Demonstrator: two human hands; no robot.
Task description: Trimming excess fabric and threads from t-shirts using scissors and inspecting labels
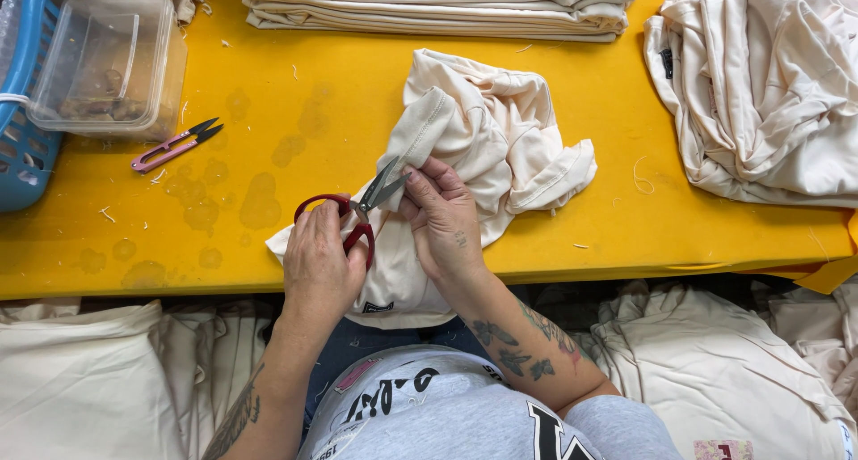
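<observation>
A cream garment (465,156) is seen lying crumpled on the yellow table (268,58), with its near edge hanging over the table's near side toward the person's lap. Red-handled scissors (357,211) are gripped by the left hand (320,268), the fingers closed through and around the handle loops, and the blades are parted, pointing right and far toward a folded seam of the garment. That seam is pinched by the right hand (442,214), thumb and fingertips closed on the fabric just beside the blade tips. The step in hand appears to be the trimming of a loose thread at the seam; the next move would seem to call for the blades to be set close on the thread alone, with the cloth kept taut and clear of the cut. At the far left a pink thread snip (176,144) lies unused, near a clear tub (107,58) and a blue basket (22,147). A folded stack (429,8) lies at the far edge, and a loose pile (769,84) at the far right.
</observation>
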